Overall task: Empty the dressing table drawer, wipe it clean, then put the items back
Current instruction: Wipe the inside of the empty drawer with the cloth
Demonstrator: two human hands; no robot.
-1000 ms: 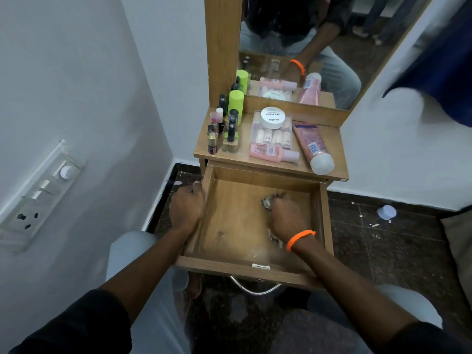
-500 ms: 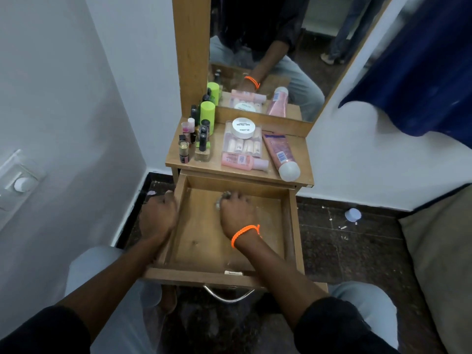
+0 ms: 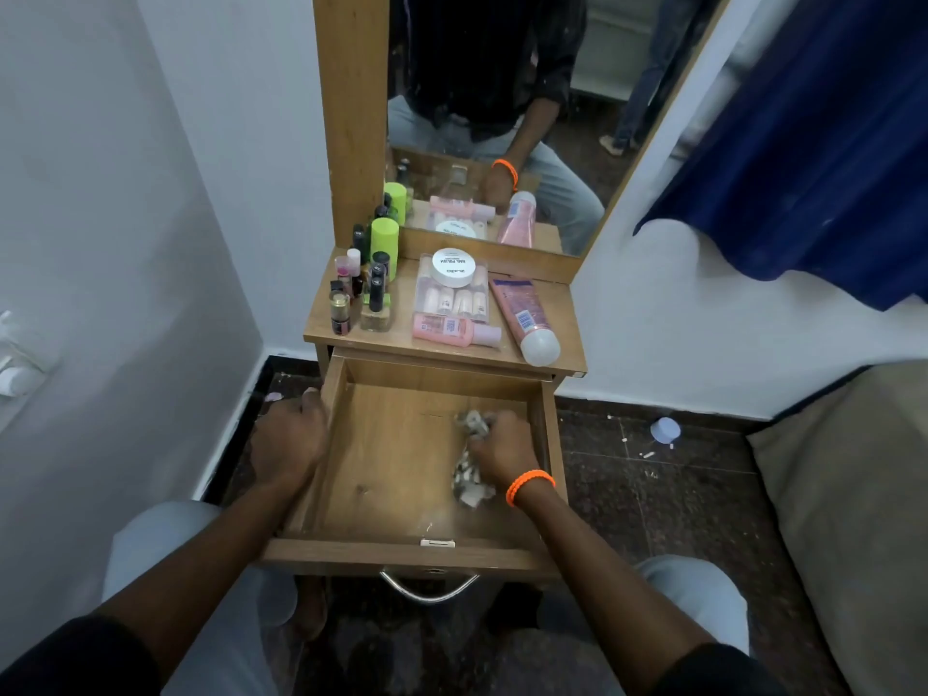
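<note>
— Where's the cloth?
— Crumpled in the open drawer (image 3: 391, 469), right side; right hand (image 3: 502, 447) fingers curl round the cloth (image 3: 469, 474).
— The left hand (image 3: 288, 437)?
— Fingers curled, gripping the drawer's left wall.

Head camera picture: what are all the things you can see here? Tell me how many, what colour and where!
drawer: 1, brown wood, pulled open under the tabletop
cloth: 1, grey and white, crumpled on the drawer floor, right side
drawer handle: 1, silver, on the drawer front
green bottles: 1 plain, bright green, tabletop back left
small polish bottles: several, dark and pink, tabletop left
clear box of little bottles: 1, pale pink, tabletop middle
white round jar: 1, on the clear box
pink bottle: 1, lying in front of the box
pink tube: 1, white cap, tabletop right
mirror: 1, behind the tabletop
left hand: grips the drawer's left wall
right hand: orange wristband, grips the cloth
</note>
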